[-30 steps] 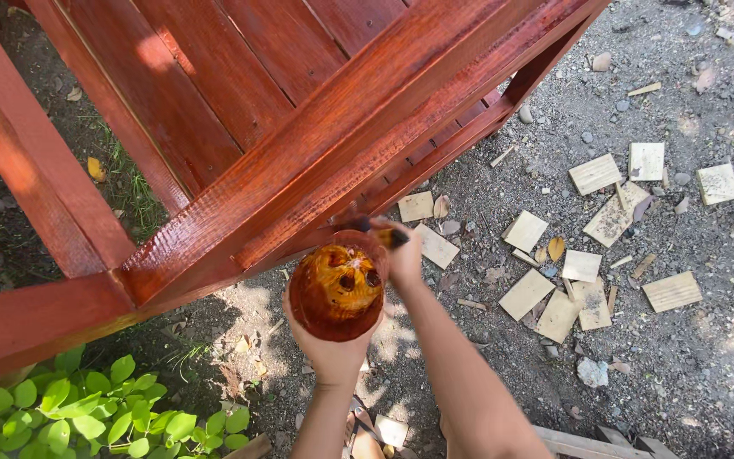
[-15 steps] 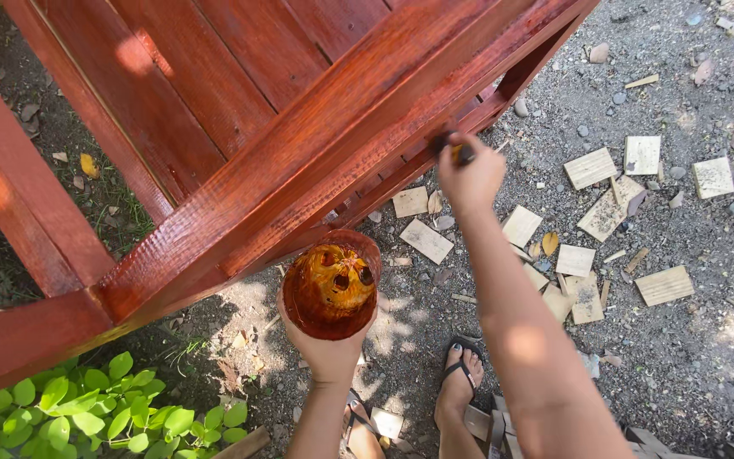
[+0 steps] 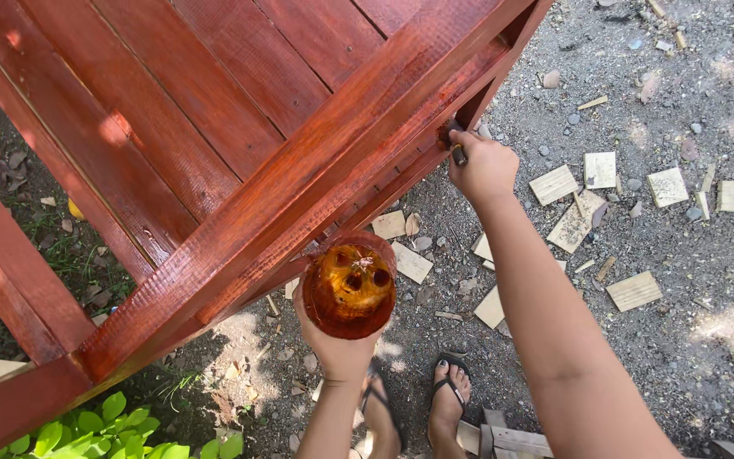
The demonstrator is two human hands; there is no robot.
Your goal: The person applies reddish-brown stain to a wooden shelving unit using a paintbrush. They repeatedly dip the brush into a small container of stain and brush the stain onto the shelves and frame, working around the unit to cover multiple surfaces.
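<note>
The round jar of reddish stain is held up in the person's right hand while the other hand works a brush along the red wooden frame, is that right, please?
Not quite: the head view shows the jar in the left hand. The right hand works the brush along the red wooden frame.

Single head camera looks steeply down, near the red wooden frame (image 3: 239, 170).

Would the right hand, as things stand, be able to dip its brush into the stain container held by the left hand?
Probably yes. The right hand holds the brush against the red wooden frame, and open air lies between it and the container cupped in the left hand.
</note>
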